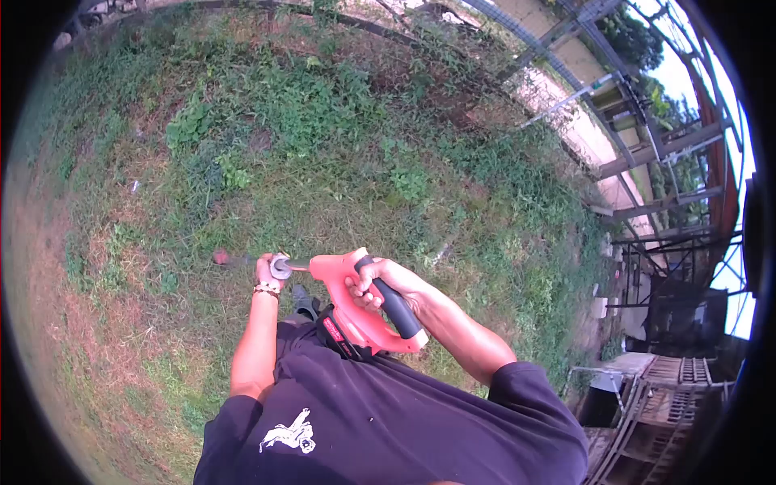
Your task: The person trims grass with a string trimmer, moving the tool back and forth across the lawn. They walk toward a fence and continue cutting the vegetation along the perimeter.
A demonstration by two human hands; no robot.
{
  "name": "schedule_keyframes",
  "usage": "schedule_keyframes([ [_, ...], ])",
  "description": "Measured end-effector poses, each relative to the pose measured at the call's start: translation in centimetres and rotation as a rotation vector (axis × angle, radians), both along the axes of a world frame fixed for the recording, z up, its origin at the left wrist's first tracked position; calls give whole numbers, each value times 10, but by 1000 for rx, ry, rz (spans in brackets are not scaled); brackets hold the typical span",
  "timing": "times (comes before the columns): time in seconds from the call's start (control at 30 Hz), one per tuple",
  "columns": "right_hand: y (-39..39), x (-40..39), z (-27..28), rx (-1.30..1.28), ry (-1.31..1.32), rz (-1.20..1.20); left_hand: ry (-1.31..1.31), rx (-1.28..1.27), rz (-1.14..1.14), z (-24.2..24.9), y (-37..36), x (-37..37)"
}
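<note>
A red power tool (360, 311) with a black grip and a black battery pack (338, 335) lies across the front of my body. My right hand (373, 283) is wrapped round its black handle. Farther left, my left hand (271, 272), with a bracelet at the wrist, is closed round the tool's shaft beside a round grey fitting (280, 266). Beyond that hand the shaft runs left to a small red end (221, 256) over the grass.
Grass and low weeds (323, 194) surround me. A wire-mesh fence with metal posts (582, 89) crosses the upper right. A metal frame structure (663, 218) stands at the right, with slatted racks (675, 388) at the lower right. One shoe (304, 301) shows below the shaft.
</note>
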State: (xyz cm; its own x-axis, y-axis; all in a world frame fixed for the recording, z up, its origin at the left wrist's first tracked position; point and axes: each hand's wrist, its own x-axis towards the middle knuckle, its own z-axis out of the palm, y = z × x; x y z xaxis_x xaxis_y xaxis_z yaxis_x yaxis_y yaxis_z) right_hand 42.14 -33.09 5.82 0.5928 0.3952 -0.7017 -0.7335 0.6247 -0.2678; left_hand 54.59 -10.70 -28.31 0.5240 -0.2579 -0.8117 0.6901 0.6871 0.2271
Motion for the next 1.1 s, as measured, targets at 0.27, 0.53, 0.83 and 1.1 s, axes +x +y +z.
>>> schedule_keyframes([
  [0.27, 4, 15, -27, 80, 41, 47, 50, 34, -13, -12, 31, 9],
  [0.53, 0, -4, -13, -27, -70, -168, -75, -130, -152, 4, -23, 35],
  [0.83, 11, -4, 6, -150, -104, -250, -76, -135, -201, 18, -59, 58],
  [1.1, 17, 30, -7, -2, -20, -85, -129, -46, -124, 6, 6, 42],
])
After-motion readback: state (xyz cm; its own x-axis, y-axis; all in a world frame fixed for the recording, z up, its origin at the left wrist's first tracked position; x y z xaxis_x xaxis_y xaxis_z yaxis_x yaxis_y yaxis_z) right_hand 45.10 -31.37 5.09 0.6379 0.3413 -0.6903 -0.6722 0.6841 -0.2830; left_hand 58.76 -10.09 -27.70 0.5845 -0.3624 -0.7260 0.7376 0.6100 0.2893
